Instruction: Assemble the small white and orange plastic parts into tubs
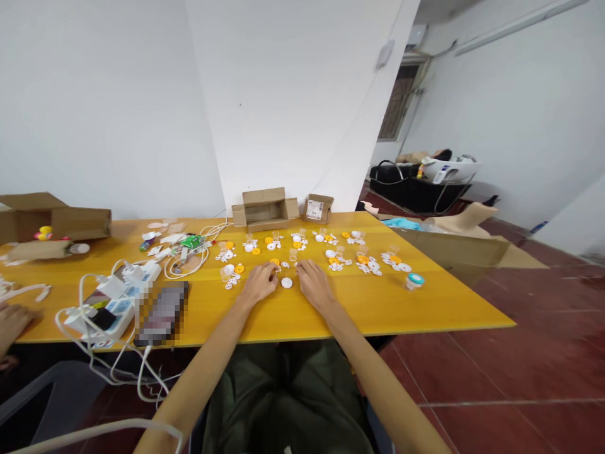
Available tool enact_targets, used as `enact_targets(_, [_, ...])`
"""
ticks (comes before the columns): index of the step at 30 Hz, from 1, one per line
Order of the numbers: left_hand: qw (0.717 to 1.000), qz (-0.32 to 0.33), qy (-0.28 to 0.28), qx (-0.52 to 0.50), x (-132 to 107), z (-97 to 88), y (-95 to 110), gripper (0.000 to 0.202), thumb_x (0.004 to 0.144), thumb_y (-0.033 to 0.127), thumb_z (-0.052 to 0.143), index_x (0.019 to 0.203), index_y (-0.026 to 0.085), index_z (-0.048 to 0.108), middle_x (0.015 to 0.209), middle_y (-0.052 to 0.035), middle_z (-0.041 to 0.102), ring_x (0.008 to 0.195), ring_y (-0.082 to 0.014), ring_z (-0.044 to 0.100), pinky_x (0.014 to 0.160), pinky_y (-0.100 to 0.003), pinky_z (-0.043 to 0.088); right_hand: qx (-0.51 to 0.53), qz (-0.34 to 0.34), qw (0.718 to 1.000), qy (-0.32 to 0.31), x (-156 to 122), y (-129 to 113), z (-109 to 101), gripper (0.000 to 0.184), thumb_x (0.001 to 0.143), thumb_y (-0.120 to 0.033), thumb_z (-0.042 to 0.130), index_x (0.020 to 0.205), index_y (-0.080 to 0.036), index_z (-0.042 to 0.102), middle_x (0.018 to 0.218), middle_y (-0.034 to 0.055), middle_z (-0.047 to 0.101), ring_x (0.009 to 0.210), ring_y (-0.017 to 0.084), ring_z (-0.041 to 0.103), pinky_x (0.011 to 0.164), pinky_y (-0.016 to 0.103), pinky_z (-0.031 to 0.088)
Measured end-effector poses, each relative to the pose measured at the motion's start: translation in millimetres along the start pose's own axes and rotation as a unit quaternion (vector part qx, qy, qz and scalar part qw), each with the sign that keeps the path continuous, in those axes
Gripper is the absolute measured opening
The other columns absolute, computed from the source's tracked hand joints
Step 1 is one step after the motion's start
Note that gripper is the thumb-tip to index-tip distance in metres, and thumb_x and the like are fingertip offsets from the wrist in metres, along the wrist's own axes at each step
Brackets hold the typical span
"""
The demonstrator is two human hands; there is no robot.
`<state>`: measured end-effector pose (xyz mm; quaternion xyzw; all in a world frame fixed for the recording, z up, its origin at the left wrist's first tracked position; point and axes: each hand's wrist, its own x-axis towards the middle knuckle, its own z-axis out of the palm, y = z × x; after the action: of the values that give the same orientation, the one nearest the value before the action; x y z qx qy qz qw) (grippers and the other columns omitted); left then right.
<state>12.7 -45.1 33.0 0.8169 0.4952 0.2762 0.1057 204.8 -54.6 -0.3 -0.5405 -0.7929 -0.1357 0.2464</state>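
My left hand (pixel 259 282) rests low over the table with its fingers bent together, their tips at a small white plastic part. Opposite it, my right hand (pixel 314 285) also has bent fingers, with a bit of white at the tips. What either hand pinches is too small to name. Between them lies a round white disc (pixel 286 283). Just beyond are a white cut-out piece (pixel 285 265), a yellow ring-like part (pixel 275 261) and a clear plastic cup (pixel 293 255). Similar sets of white discs, yellow parts (pixel 239 268) and clear cups surround this spot.
An open cardboard box (pixel 266 214) and a smaller box (pixel 317 209) stand at the back. Left are a power strip (pixel 123 309), cables and a blurred phone (pixel 163 313). A teal-lidded jar (pixel 414 281) sits right. Another person's hand (pixel 14 323) is at far left.
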Motion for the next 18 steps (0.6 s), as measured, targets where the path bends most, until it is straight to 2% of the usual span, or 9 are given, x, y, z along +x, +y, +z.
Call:
enact_targets(3, [1.0, -0.005, -0.003, -0.011, -0.6, -2.9, 3.4, 0.025, 0.081, 0.011, 0.052, 0.097, 0.025, 0.065, 0.086, -0.0028, 0.07, 0.083, -0.0223, 0.066, 0.079, -0.031, 0.048, -0.008, 0.01, 1.0, -0.007, 0.3, -1.8, -2.4, 0.03, 0.093, -0.006, 0.045, 0.105, -0.019, 0.07, 0.106, 0.0126, 0.068, 0.101, 0.024, 0.06, 0.086, 0.035, 0.049])
enact_targets(7, [0.998, 0.039, -0.027, -0.028, -3.5, -6.1, 7.2, 0.012, 0.086, 0.024, 0.055, 0.094, 0.024, 0.063, 0.079, -0.0011, 0.065, 0.077, -0.0202, 0.063, 0.08, -0.031, 0.048, -0.003, 0.002, 1.0, -0.01, 1.1, -2.8, -2.3, 0.03, 0.093, -0.006, 0.045, 0.103, -0.019, 0.07, 0.107, 0.0117, 0.068, 0.101, 0.023, 0.06, 0.087, 0.034, 0.049])
enact_targets(11, [0.995, 0.075, -0.048, -0.035, -6.0, -6.3, 8.8, 0.014, 0.085, 0.036, 0.058, 0.091, 0.023, 0.062, 0.079, -0.0011, 0.064, 0.078, -0.0206, 0.061, 0.081, -0.033, 0.048, -0.001, -0.005, 1.0, -0.013, 1.6, -2.9, -1.5, 0.03, 0.093, -0.006, 0.047, 0.104, -0.02, 0.07, 0.106, 0.0117, 0.068, 0.102, 0.023, 0.06, 0.086, 0.033, 0.049])
enact_targets(18, [0.993, 0.094, -0.066, -0.026, -6.3, -4.4, 9.2, 0.011, 0.082, 0.033, 0.061, 0.089, 0.025, 0.059, 0.081, -0.0008, 0.064, 0.081, -0.0214, 0.061, 0.083, -0.034, 0.049, -0.001, -0.016, 1.0, -0.013, 0.9, -2.0, -1.2, 0.032, 0.087, 0.0, 0.05, 0.102, -0.021, 0.07, 0.108, 0.0114, 0.068, 0.104, 0.024, 0.06, 0.088, 0.034, 0.049])
